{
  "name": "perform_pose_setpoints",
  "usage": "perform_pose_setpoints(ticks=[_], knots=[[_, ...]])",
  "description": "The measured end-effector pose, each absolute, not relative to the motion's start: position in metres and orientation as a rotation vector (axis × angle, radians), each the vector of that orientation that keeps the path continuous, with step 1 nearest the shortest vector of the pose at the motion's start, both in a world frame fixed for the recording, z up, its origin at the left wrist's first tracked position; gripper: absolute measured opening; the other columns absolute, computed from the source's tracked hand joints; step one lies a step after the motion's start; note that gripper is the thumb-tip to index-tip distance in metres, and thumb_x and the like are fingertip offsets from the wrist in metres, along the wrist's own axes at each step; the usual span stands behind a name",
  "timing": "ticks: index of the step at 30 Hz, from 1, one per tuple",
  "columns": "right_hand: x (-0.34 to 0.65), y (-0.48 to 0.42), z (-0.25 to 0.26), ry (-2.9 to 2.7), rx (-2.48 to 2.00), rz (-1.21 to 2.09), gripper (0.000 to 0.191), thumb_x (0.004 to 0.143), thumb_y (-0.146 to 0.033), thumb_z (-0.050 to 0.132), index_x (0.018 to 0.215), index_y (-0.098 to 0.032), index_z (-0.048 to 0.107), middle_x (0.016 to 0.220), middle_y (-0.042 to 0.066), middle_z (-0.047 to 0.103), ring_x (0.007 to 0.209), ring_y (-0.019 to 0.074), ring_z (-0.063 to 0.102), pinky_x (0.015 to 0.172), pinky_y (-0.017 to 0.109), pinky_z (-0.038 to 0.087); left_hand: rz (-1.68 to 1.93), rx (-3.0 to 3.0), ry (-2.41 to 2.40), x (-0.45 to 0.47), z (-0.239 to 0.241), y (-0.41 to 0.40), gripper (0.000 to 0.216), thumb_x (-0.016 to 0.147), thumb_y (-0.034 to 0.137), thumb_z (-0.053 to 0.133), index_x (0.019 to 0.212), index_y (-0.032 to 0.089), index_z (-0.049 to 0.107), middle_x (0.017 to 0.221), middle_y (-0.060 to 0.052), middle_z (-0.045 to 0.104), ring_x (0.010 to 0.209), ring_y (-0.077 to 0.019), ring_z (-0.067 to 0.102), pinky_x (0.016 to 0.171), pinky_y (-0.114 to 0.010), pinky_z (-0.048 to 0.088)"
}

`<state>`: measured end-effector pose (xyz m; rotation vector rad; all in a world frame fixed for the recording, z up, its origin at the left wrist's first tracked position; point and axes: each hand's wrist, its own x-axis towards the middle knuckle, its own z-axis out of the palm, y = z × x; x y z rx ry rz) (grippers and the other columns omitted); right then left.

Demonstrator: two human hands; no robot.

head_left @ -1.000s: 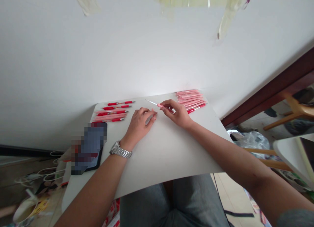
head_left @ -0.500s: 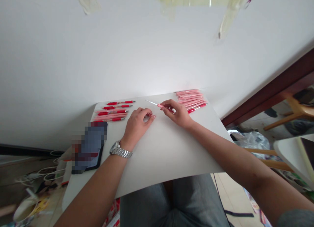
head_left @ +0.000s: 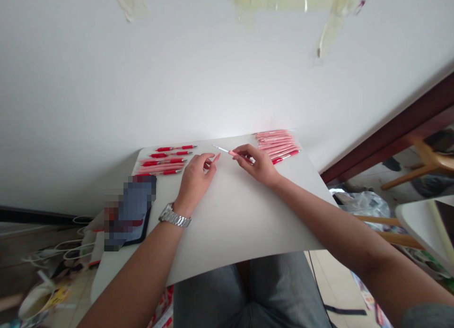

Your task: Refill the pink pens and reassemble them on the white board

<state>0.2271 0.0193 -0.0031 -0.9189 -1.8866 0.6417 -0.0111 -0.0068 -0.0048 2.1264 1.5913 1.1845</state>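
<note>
My right hand [head_left: 256, 162] grips a pink pen body [head_left: 241, 155], whose bare white refill [head_left: 221, 149] sticks out toward the left. My left hand [head_left: 199, 174] is closed with thumb and fingers pinching a small pink pointed pen piece [head_left: 217, 157]; its tip points up and right. A short gap separates this piece from the refill. Left of my left hand lie red pens [head_left: 173, 148] and pink pen parts [head_left: 161, 168]. Beyond my right hand is a row of pink pens [head_left: 275, 141], with a red pen [head_left: 286, 156] along its near side.
The white table [head_left: 248, 224] stands against a wall [head_left: 198, 82]. A phone-like dark slab [head_left: 136, 214], partly pixelated, lies at the table's left edge. Cables [head_left: 74, 245] and a bin [head_left: 35, 302] are on the floor at left; a wooden chair [head_left: 425, 160] stands at right.
My left fingers have turned the small pink piece so that its pointed end now shows, aimed up and right. My right hand stays nearly still with the pen.
</note>
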Motion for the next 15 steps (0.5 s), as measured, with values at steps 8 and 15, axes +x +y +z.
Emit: perform_pose_setpoints(ticks=[8,15], knots=[[0.2275,0.019,-0.0049,-1.882,-0.936,0.674,0.03,0.104,-0.046,0.062,0.12,-0.022,0.07,0.102,0.006,0.079,0.081,0.0171,0.067,0.073,0.031,0.051,1.452,1.651,1.346,-0.0125,-0.0044,0.0012,0.025,0.097,0.04,0.068,0.11,0.02,0.075,0.101,-0.007,0.073,0.088,-0.021,0.067,0.082,-0.032,0.054],[0.2272,0.0173,-0.0033,-1.889,-0.94,0.688,0.029,0.103,-0.044,0.063,0.12,-0.022,0.07,0.102,0.006,0.079,0.08,0.0169,0.066,0.072,0.03,0.05,1.589,1.265,1.132,-0.0046,-0.0029,0.0007,0.016,0.09,0.034,0.077,0.094,0.022,0.067,0.098,-0.003,0.07,0.095,-0.0159,0.066,0.085,-0.028,0.052]])
